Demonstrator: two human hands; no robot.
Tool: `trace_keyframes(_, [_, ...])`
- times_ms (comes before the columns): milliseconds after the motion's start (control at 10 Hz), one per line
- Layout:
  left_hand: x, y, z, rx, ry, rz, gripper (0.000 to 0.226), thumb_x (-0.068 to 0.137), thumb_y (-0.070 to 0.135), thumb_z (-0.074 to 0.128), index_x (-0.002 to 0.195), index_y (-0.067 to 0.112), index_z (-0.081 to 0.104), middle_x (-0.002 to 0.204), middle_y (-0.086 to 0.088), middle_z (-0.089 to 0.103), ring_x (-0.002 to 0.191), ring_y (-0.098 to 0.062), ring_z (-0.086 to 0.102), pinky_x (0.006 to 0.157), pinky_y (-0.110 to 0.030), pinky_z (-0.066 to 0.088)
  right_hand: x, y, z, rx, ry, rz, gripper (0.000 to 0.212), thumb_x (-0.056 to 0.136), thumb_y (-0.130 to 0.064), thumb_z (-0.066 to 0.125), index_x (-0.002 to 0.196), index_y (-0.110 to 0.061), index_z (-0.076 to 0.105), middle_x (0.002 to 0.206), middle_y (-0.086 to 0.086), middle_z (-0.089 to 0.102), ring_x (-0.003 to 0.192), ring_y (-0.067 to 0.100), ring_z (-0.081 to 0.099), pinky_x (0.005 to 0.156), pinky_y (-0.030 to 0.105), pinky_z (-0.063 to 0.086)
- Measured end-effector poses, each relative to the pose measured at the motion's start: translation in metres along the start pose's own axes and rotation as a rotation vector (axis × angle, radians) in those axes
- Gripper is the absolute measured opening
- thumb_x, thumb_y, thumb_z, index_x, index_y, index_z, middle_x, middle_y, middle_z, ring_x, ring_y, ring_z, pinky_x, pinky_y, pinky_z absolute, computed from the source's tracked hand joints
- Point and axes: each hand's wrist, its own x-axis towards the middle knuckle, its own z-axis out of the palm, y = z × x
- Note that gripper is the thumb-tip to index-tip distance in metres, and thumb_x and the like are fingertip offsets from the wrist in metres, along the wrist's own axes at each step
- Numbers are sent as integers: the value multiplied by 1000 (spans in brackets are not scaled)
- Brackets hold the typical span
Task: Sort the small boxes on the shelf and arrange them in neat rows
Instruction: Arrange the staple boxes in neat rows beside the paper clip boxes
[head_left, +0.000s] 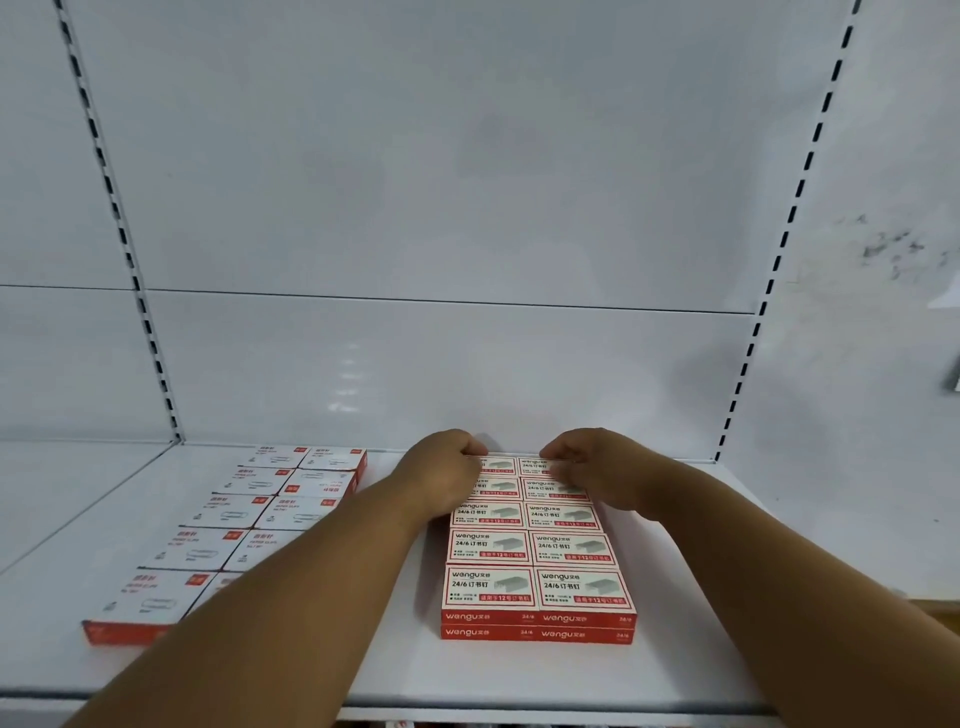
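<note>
Just the one head cam here, wide-angle, looking forward and down.

It sits close to the white shelf (519, 670), facing straight at the back panel (441, 208), with the shelf's front edge running along the bottom of the view. Both forearms reach in from the bottom corners. The slotted uprights (779, 249) bow outward, so there's clear lens distortion.

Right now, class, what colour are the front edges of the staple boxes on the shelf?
Red with white lettering, seen in the head view on the staple boxes.
</note>
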Motion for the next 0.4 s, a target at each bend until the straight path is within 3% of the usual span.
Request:
trace_keyframes(200, [-2,2,0,152,57,25,36,97,22,47,132,25,57,130,0,59,111,-20,60,93,-37,52,-5,-10,0,-119,41,-1,27,98,-27,54,122,-21,62,120,-6,65,108,13,60,95,28,47])
trace_keyframes(300, [-2,5,-6,213,128,73,40,96,21,46,135,25,54,135,-2,56,120,-24,54,100,-41,47,-14,-21,1,-231,178,-33,34,99,-31,52,131,-25,57,134,-8,57,121,14,52,100,27,39])
trace_keyframes(400, [-14,9,-15,298,178,144,41,94,21,49,134,26,55,134,1,57,120,-22,53,99,-39,47,-28,-38,6,-275,322,-102,35,98,-31,52,133,-25,55,135,-7,56,123,14,51,103,28,38])
